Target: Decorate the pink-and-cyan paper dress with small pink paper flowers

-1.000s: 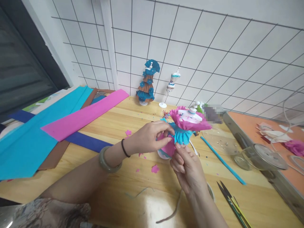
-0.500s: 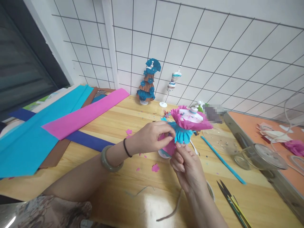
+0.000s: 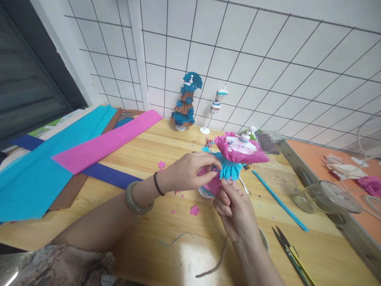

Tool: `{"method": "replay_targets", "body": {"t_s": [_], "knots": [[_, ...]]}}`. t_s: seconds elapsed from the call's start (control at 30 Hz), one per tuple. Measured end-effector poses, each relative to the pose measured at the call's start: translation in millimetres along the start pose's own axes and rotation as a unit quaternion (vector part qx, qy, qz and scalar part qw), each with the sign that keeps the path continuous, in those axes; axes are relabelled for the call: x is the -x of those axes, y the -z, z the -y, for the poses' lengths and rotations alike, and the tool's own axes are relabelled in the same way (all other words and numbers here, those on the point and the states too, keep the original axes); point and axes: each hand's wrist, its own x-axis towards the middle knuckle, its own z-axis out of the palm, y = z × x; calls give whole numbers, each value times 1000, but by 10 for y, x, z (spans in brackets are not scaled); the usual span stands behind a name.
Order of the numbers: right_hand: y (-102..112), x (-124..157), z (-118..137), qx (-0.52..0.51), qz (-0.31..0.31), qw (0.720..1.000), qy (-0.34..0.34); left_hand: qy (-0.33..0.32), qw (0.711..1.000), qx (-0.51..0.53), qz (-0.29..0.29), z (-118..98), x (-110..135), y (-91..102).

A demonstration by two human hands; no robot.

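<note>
Farthest to the left of the hands, a wide sheet of light blue paper [image 3: 38, 182] lies slantwise, with a strip of pink paper [image 3: 107, 143] across it and a band of dark blue paper [image 3: 113, 176] reaching from under the pink toward the left wrist. Small pink paper flowers [image 3: 195, 210] are scattered beyond the left forearm and just below the left hand [image 3: 186, 171]. Well beyond that hand, by the wall, stand a blue-and-brown dressed doll [image 3: 187, 107] and, to its right, a barer white doll [image 3: 216, 107].

The left hand is half curled, thumb and forefinger tips close together at the left side of a pink-and-blue paper dress [image 3: 230, 171]; whether they grip it I cannot tell. The dress sits on a white figure between and just beyond both hands. The right hand [image 3: 233, 200] is closed, pinching the bottom edge of the blue ruffle between thumb and forefinger.

Right of that hand lie a narrow blue strip [image 3: 279, 200], scissors [image 3: 287, 248] near the forearm and, farther off, a clear cup [image 3: 330, 196] on its side.
</note>
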Motion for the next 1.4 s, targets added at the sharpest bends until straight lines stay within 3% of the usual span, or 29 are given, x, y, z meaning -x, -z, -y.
{"method": "replay_targets", "body": {"t_s": [0.33,0.53,0.73,0.9,1.03,1.13,1.2,1.27,1.4], "knots": [[18,-3,-11,-5,1,1000,2,-27,999,-25,-12,-13,7,-20],[2,-6,-13,0,-6,1000,3,46,996,77,0,-2,-2,-12],[21,-18,-49,2,-4,1000,9,124,974,188,24,33,-5,-16],[30,-22,-51,0,-3,1000,6,137,971,194,29,30,-13,-13],[21,-24,-37,1,-1,1000,9,102,987,127,-7,37,24,-42],[22,-20,-28,-3,3,1000,12,-2,995,-23,-93,80,87,-99],[25,-14,-24,-6,3,1000,7,-103,974,-145,-142,127,130,-149],[28,-8,-21,-7,2,1000,-1,-167,944,-239,-153,174,160,-195],[29,-2,-19,-11,10,1000,-6,-189,917,-321,-139,225,174,-242]]}}
